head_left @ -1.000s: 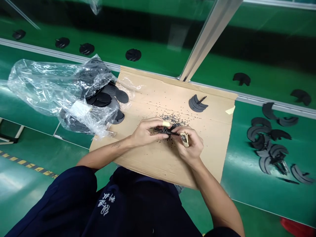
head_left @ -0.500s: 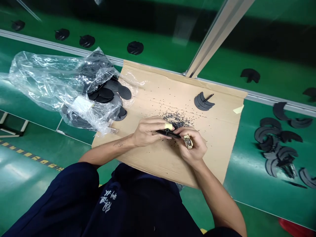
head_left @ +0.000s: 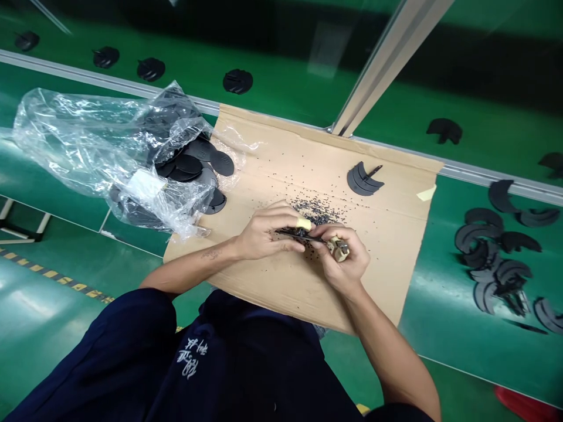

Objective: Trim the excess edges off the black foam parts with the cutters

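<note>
My left hand [head_left: 268, 233] is closed on the left end of a thin black plastic disc [head_left: 288, 233], seen nearly edge-on, with pale yellow tape around one fingertip. My right hand [head_left: 349, 258] pinches the disc's right end between thumb and forefinger. In that same hand sits a small metal tool [head_left: 341, 251] with pale yellow parts. Its working end is hidden, so I cannot tell its kind. Just beyond the hands, many tiny black bits [head_left: 319, 208] lie scattered on the cardboard sheet [head_left: 285, 287].
Left of the cardboard, a clear plastic bag [head_left: 88, 129] spills black oval discs [head_left: 222, 163]. A grooved black piece [head_left: 365, 180] lies at the sheet's far right. Curved black offcuts [head_left: 484, 234] are heaped on the green table [head_left: 440, 293]. A metal post [head_left: 373, 64] rises at the back.
The disc has tilted slightly between my hands. The metal tool in my right hand has shifted a little to the right and turned.
</note>
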`<state>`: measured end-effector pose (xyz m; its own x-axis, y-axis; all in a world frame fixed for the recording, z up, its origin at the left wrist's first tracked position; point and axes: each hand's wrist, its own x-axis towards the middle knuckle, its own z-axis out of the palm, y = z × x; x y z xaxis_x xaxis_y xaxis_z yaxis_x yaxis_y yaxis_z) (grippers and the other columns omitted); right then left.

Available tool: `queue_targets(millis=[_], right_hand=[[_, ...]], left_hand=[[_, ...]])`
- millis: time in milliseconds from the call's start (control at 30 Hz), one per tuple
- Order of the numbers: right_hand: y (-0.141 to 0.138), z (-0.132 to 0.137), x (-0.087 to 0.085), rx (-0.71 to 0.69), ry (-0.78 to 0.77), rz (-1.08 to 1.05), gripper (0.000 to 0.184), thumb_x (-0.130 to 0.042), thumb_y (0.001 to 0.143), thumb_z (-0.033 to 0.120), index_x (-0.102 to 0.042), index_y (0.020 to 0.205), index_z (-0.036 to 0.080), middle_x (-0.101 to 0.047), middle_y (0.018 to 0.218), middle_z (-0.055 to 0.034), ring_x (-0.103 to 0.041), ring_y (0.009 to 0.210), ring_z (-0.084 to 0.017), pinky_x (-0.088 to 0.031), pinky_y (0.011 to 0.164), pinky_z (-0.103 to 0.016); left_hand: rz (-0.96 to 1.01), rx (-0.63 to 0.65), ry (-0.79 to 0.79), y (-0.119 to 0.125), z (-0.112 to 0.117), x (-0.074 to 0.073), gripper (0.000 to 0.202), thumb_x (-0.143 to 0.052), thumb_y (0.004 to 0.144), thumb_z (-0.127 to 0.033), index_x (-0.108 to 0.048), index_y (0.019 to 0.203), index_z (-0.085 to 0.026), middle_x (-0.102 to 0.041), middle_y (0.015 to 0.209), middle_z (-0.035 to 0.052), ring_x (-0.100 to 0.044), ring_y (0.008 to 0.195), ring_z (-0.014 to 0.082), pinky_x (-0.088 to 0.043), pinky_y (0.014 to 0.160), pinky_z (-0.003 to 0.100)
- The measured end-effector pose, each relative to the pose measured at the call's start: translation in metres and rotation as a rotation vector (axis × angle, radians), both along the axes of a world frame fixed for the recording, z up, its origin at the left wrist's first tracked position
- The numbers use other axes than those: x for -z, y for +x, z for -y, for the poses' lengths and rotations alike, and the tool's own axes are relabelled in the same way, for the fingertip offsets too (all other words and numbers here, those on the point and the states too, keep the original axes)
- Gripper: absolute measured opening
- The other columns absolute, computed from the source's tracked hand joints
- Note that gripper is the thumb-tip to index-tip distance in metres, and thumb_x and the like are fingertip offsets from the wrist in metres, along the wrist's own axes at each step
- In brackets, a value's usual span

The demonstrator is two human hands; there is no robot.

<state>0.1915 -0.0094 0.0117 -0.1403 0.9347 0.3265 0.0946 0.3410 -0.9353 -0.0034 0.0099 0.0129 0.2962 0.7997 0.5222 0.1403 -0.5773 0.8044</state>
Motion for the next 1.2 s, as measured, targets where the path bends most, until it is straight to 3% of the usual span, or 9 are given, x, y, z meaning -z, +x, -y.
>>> queue_targets(millis=[133,267,433,567,933,1033,1200], right_hand=[[0.003,-0.001,-0.004,-0.021,-0.025,-0.045,0.013,-0.071,0.090,0.024,-0.059,0.092,0.025,-0.071,0.092,-0.0017,-0.070,0.085,-0.017,-0.057,0.079,-0.035],[0.013,-0.010,-0.011,-0.088,-0.006,0.077,0.012,-0.068,0.092,0.025,-0.062,0.102,0.025,-0.072,0.101,-0.0048,-0.068,0.090,-0.019,-0.056,0.079,-0.035],[0.026,-0.022,-0.009,-0.018,0.271,0.498,0.022,-0.063,0.091,0.018,-0.066,0.112,0.023,-0.073,0.102,-0.0081,-0.068,0.091,-0.023,-0.055,0.078,-0.039],[0.028,-0.024,-0.004,-0.019,0.446,0.658,0.027,-0.060,0.092,0.016,-0.063,0.119,0.019,-0.074,0.102,-0.0109,-0.066,0.088,-0.023,-0.052,0.074,-0.037],[0.030,-0.025,-0.009,0.037,0.564,0.834,0.006,-0.063,0.097,0.020,-0.068,0.099,0.018,-0.069,0.076,-0.0041,-0.056,0.068,-0.016,-0.042,0.063,-0.031],[0.027,-0.023,-0.008,0.063,0.583,0.851,0.009,-0.060,0.096,0.015,-0.068,0.093,0.018,-0.066,0.069,-0.0023,-0.053,0.062,-0.015,-0.039,0.058,-0.030],[0.027,-0.024,-0.002,0.054,0.499,0.733,0.013,-0.056,0.096,0.011,-0.067,0.090,0.017,-0.066,0.071,-0.0032,-0.057,0.064,-0.014,-0.043,0.060,-0.028]], left_hand=[[0.023,-0.002,-0.114,-0.001,0.001,-0.003,0.033,-0.077,0.088,-0.044,-0.075,0.110,-0.019,-0.079,0.097,0.0073,-0.073,0.091,0.0170,-0.060,0.084,0.032],[0.019,-0.045,-0.064,-0.004,-0.001,-0.004,0.024,-0.077,0.089,-0.035,-0.077,0.107,-0.019,-0.078,0.094,0.0056,-0.072,0.085,0.0141,-0.059,0.077,0.027],[0.005,-0.048,0.013,-0.007,-0.004,-0.002,0.027,-0.078,0.088,-0.029,-0.076,0.113,-0.018,-0.075,0.095,0.0060,-0.070,0.084,0.0116,-0.059,0.073,0.023],[0.002,-0.019,0.043,-0.007,-0.005,-0.001,0.027,-0.079,0.087,-0.028,-0.077,0.112,-0.017,-0.074,0.093,0.0063,-0.070,0.083,0.0113,-0.059,0.074,0.022],[-0.016,0.021,0.048,-0.011,-0.005,0.001,0.027,-0.079,0.087,-0.026,-0.077,0.112,-0.017,-0.075,0.093,0.0074,-0.070,0.082,0.0118,-0.058,0.073,0.023],[0.009,0.017,0.056,-0.010,-0.004,0.003,0.025,-0.080,0.087,-0.025,-0.077,0.109,-0.016,-0.075,0.091,0.0073,-0.070,0.081,0.0114,-0.058,0.072,0.022],[0.005,-0.031,0.044,-0.008,-0.004,0.003,0.024,-0.080,0.087,-0.028,-0.076,0.106,-0.015,-0.073,0.088,0.0052,-0.068,0.078,0.0105,-0.057,0.069,0.021]])
